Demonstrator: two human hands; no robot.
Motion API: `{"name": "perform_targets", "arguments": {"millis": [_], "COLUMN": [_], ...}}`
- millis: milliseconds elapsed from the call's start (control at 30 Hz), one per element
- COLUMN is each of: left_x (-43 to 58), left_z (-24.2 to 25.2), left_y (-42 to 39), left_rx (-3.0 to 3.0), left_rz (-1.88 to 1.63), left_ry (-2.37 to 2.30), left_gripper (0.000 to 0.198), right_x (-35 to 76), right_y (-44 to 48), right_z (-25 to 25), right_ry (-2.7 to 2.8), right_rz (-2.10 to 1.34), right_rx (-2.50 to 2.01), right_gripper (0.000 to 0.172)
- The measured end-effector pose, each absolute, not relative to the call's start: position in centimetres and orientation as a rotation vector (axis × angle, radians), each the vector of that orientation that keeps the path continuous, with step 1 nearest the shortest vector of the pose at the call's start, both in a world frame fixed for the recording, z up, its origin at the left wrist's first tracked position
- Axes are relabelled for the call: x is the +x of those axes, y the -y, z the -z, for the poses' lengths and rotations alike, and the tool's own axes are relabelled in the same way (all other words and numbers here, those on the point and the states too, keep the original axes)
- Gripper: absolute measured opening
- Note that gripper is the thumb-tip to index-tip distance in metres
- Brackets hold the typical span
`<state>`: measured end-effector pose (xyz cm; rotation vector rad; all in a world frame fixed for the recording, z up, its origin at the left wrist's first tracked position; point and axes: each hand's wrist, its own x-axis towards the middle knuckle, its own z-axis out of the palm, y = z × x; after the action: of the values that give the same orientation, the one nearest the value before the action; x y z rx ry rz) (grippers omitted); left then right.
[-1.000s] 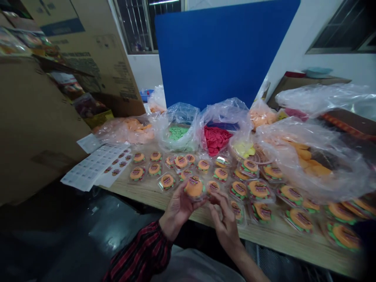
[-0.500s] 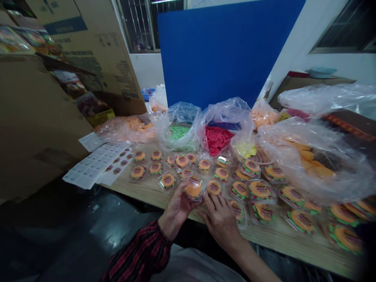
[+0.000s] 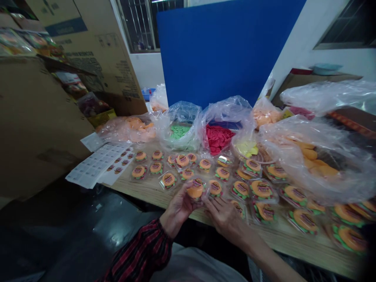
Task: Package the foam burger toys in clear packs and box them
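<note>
My left hand [image 3: 179, 204] holds a clear plastic box with a toy burger [image 3: 195, 188] inside, a printed sticker on its orange bun, above the table's front edge. The fingers of my right hand [image 3: 220, 214] touch the lower right side of that box; whether they pinch its rim is hard to make out. Just behind my right hand, another boxed burger [image 3: 215, 188] lies on the wooden table [image 3: 149, 192]. Several more boxed burgers [image 3: 261, 189] are spread to the right, and others [image 3: 168, 179] to the left and behind.
Sticker sheets [image 3: 93, 164] lie at the left. Behind the burgers are open plastic bags of green pieces [image 3: 178, 132] and red pieces [image 3: 217, 139], a basket [image 3: 262, 154] with yellow pieces, and a bag of orange buns [image 3: 320, 166]. Cardboard boxes [image 3: 38, 121] stand at far left.
My right hand has shifted so that its fingers meet the held box's lower right side. The held box has turned slightly in my left hand.
</note>
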<state>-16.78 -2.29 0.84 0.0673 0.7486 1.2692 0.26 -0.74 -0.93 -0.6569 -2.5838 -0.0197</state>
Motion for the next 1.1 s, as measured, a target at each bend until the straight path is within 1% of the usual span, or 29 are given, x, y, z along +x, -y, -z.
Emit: {"name": "perform_targets", "arguments": {"millis": [67, 133, 167, 200, 267, 333, 367, 467, 567, 667, 800, 833, 933, 1000, 1100], "left_x": [-17.0, -17.3, -17.5, -17.6, -17.7, -17.5, -17.4, -17.0, -16.8, -16.8, -16.7, -16.6, -16.2, -16.1, -16.2], "left_z": [-0.9, -1.2, -1.4, -1.7, -2.2, -2.6, -2.8, -2.6, -2.0, -1.5, -1.7, -1.8, -2.0, -2.0, -1.8], "left_y": [2.1, 1.8, 1.8, 1.7, 1.8, 2.2, 2.4, 3.2, 3.6, 3.7, 3.7, 3.7, 3.9, 4.0, 4.0], "left_rx": [0.082, 0.106, 0.136, 0.185, 0.335, 0.496, 0.566, 0.709, 0.791, 0.818, 0.832, 0.831, 0.829, 0.838, 0.861], "left_rz": [-1.290, -1.333, -1.349, -1.356, -1.324, -1.240, -1.195, -1.083, -1.029, -1.013, -0.995, -0.996, -1.045, -1.089, -1.101], "left_ry": [-0.761, -0.789, -0.801, -0.809, -0.817, -0.832, -0.841, -0.857, -0.832, -0.819, -0.816, -0.813, -0.791, -0.799, -0.874], "left_gripper": [0.025, 0.026, 0.028, 0.031, 0.034, 0.036, 0.037, 0.039, 0.034, 0.034, 0.029, 0.030, 0.043, 0.048, 0.042], "right_x": [0.9, 1.7, 2.0, 2.2, 2.1, 1.6, 1.3, 0.4, -0.3, -0.6, -0.9, -0.9, -0.9, -0.7, -0.1], "right_y": [1.2, 1.5, 1.6, 1.5, 1.0, 0.2, -0.3, -1.7, -2.2, -1.9, -1.2, -1.0, -0.8, -0.8, -1.3], "right_z": [1.4, 1.9, 2.0, 2.1, 1.8, 0.9, 0.3, -1.2, -1.9, -1.9, -1.4, -1.2, -0.5, -0.2, -0.1], "right_ry": [2.518, 2.438, 2.374, 2.289, 2.076, 1.871, 1.789, 1.624, 1.547, 1.466, 1.327, 1.277, 1.124, 1.098, 1.244], "right_rz": [-0.025, -0.116, -0.175, -0.241, -0.406, -0.653, -0.810, -1.277, -1.534, -1.626, -1.639, -1.640, -1.608, -1.596, -1.581], "right_rx": [-0.585, -0.553, -0.577, -0.629, -0.793, -0.957, -1.012, -1.016, -0.930, -0.935, -0.961, -0.968, -1.011, -1.039, -1.043], "right_gripper": [0.045, 0.048, 0.047, 0.043, 0.030, 0.016, 0.013, 0.017, 0.024, 0.029, 0.033, 0.033, 0.031, 0.031, 0.031]}}
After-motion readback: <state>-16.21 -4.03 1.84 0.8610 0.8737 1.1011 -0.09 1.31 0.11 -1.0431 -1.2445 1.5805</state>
